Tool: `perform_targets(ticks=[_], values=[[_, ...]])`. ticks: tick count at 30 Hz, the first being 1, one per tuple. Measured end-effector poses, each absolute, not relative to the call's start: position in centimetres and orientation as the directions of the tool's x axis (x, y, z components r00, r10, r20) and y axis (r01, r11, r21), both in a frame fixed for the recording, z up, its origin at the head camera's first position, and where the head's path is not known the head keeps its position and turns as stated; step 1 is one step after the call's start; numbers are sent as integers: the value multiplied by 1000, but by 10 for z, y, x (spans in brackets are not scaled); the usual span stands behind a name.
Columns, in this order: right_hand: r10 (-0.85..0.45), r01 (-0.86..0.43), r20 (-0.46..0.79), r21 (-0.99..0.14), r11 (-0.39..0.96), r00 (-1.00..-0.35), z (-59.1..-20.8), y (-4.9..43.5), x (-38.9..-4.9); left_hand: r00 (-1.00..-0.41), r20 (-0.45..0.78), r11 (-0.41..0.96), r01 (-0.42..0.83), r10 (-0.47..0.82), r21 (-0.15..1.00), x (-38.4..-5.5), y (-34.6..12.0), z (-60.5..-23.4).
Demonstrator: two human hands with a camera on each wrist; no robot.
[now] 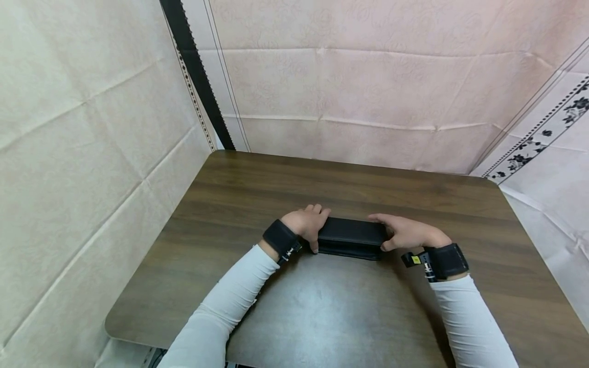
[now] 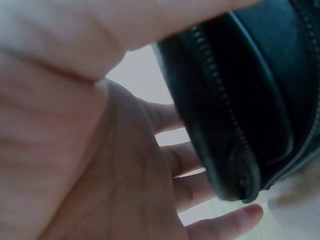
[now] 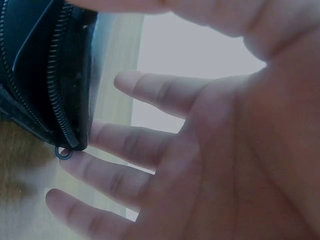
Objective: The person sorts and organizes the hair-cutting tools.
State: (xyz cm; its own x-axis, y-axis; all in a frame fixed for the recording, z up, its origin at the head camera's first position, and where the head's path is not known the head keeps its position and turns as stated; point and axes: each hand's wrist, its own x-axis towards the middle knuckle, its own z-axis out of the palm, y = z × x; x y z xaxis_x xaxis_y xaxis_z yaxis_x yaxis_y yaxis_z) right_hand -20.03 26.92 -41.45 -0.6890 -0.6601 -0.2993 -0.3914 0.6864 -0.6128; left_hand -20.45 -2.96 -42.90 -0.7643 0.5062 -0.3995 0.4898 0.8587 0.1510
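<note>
A black zippered case (image 1: 353, 232) with a smooth, leather-like top lies on the wooden table between both hands. My left hand (image 1: 309, 224) holds its left end, the thumb along the near side and the fingers toward the far side. In the left wrist view, the thumb crosses the case (image 2: 240, 95) and the fingers (image 2: 187, 192) reach behind it. Around the right end, my right hand (image 1: 407, 232) has its thumb near the front corner. Its fingers (image 3: 115, 180) are spread and fairly straight in the right wrist view, beside a zipper with a small ring (image 3: 63, 153).
The brown wooden table (image 1: 276, 179) has rounded corners. Pale patterned cloth (image 1: 368, 87) hangs behind it, with more cloth (image 1: 92, 153) along the left side. A black strip (image 1: 198, 71) runs down at the back left. Both wrists wear black bands (image 1: 281, 237).
</note>
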Motion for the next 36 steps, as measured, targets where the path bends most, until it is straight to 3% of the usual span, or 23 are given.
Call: perform_targets(ticks=[21,36], values=[[-587,-426,-355,-437,793,-728,-412,252,-191,-810,-411,889,458,417,0,-189,-16,-423],[-480,-425,-307,-231,875,-822,-429,225,-179,-820,-388,875,480,420,-66,-181,-12,-422]])
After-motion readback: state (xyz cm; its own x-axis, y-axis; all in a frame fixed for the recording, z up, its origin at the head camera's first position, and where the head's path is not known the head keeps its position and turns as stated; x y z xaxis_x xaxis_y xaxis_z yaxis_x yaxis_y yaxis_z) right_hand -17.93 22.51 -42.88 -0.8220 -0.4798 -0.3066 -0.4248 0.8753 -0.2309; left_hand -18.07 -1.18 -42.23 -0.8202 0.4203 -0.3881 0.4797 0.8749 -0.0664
